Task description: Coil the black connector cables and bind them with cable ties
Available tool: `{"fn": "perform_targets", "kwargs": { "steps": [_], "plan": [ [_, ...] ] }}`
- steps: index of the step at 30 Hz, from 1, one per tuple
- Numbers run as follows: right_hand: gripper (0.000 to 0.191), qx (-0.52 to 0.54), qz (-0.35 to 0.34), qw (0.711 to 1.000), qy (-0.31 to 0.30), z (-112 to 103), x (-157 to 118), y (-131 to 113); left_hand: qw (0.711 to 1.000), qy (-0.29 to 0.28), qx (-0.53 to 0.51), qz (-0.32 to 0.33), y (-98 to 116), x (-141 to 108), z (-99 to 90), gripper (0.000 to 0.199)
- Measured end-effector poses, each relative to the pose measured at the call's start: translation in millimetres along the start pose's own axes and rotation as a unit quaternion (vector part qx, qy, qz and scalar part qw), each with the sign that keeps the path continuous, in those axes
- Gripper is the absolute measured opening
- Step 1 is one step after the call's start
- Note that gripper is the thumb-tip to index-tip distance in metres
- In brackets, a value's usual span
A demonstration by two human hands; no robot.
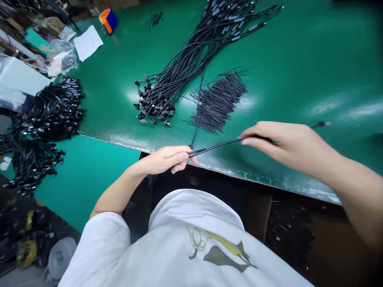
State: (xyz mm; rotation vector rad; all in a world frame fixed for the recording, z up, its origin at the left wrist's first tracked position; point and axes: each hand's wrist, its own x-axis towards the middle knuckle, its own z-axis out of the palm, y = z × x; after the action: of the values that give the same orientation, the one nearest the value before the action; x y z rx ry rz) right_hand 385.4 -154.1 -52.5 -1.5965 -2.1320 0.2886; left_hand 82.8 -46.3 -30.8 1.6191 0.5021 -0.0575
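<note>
A black cable (223, 144) stretches between my two hands above the table's front edge. My left hand (176, 157) pinches its looped end, with thumb and fingers closed on it. My right hand (266, 139) grips the cable farther right between thumb and fingers, and a connector end (323, 124) shows beyond it. One cable length runs from my left hand up toward the large bundle of black cables (191, 59). A pile of thin black ties (221, 101) lies just beyond my hands, between them.
Heaps of black cables (60, 107) lie at the left. A white paper (88, 43) and an orange and blue roll (108, 20) sit at the back left. The green table (299, 71) has its front edge beneath my hands. Below right is an open box (265, 219).
</note>
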Motion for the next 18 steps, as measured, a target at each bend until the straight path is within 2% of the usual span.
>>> {"fn": "perform_targets", "kwargs": {
  "steps": [3,5,8,13,18],
  "plan": [
    [0.038,-0.009,-0.004,0.999,0.033,-2.6,-10.3,17.4,0.987,-0.008,-0.159,0.015,-9.9,-8.5,-11.5,0.047],
    [0.04,-0.022,0.001,0.998,0.059,-2.5,-16.4,25.5,0.968,0.025,-0.249,0.022,-12.7,-11.0,-15.1,0.048],
    [0.037,-0.034,-0.004,0.996,0.084,0.1,-24.4,29.0,0.938,0.096,-0.331,0.033,-12.0,-10.1,-16.2,0.044],
    [0.028,-0.056,-0.014,0.99,0.131,2.9,-30.3,19.4,0.927,0.115,-0.358,0.023,-8.3,-2.8,-13.1,0.046],
    [0.03,-0.05,-0.015,0.989,0.136,2.5,-26.8,16.1,0.929,0.107,-0.354,0.023,-2.9,3.4,-7.6,0.047]
  ]
}}
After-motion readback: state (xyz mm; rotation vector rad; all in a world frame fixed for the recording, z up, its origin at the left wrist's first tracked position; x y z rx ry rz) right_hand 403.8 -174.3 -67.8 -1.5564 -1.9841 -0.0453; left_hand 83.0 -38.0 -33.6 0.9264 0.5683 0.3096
